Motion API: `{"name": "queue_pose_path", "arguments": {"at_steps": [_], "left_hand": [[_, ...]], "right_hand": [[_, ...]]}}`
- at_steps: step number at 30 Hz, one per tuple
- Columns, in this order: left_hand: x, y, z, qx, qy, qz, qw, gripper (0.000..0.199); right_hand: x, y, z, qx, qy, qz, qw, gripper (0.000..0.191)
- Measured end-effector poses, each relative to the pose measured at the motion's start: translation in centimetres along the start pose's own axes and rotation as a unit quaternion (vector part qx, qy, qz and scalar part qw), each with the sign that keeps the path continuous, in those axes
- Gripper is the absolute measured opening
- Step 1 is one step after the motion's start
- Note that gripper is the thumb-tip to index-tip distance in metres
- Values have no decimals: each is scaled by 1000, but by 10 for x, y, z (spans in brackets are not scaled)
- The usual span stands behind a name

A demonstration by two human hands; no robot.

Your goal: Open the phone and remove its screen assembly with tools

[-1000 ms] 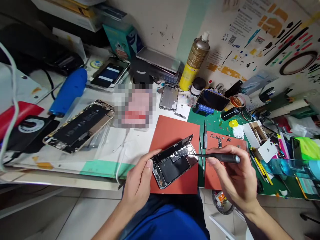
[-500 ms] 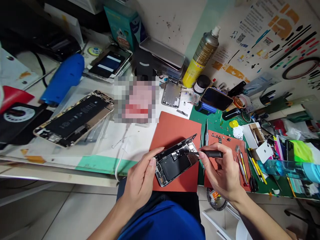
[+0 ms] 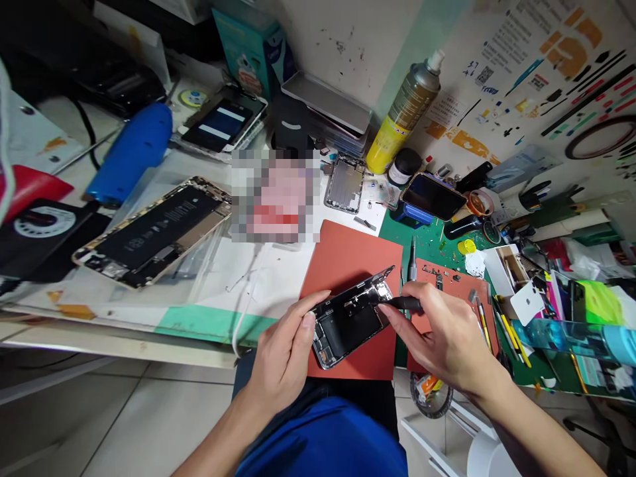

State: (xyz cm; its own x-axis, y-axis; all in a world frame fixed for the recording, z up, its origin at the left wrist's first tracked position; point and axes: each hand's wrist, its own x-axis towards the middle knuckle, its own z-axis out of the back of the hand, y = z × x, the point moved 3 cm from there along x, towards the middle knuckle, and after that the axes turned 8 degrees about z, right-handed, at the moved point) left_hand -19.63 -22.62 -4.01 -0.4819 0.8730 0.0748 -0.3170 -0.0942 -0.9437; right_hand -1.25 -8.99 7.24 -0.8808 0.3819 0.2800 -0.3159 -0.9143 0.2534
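Note:
My left hand (image 3: 285, 344) grips the left end of an opened phone (image 3: 350, 328), thumb on its near side and fingers around the edge. The phone is tilted, its black battery and silver inner parts bare, and a dark panel (image 3: 382, 273) stands raised along its far edge. My right hand (image 3: 447, 331) is closed on a black tapered hand tool (image 3: 405, 303) whose exact kind I cannot tell. The tool's tip lies at the phone's upper right inner parts. Under the phone is a red-brown mat (image 3: 342, 255).
Another opened phone (image 3: 154, 228) lies at left, near a blue-handled tool (image 3: 132, 152). A spray can (image 3: 405, 109) stands at the back. A second red-brown mat (image 3: 422, 324) carries small parts and tools. On the right lies a water bottle (image 3: 566, 334).
My right hand has shifted left with the black tool, bringing its tip further over the phone's inner parts. My left hand keeps its grip on the phone. The view has shifted slightly.

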Motion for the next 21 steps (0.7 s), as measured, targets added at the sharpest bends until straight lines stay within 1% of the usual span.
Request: {"name": "queue_pose_path", "arguments": {"at_steps": [3,5,8,11,15,18,21], "left_hand": [[-1,-1,0,0,3,-4,1000,38],[-1,-1,0,-4,6,-3,1000,38],[-1,-1,-1,-9,4,-3,1000,38],[-1,-1,-1,-10,4,-3,1000,38],[-1,-1,-1,-16,7,-5,1000,38],[-1,0,-1,-21,5,-4,1000,39],[0,1,-1,-27,5,5,1000,39]], "right_hand": [[6,-1,3,-1,23,12,1000,3],[8,-1,4,4,36,17,999,5],[8,0,4,-25,31,36,999,2],[9,-1,3,-35,24,38,998,6],[11,-2,2,-6,50,34,998,5],[13,-1,3,-6,38,39,998,6],[14,-1,2,12,52,47,997,9]]}}
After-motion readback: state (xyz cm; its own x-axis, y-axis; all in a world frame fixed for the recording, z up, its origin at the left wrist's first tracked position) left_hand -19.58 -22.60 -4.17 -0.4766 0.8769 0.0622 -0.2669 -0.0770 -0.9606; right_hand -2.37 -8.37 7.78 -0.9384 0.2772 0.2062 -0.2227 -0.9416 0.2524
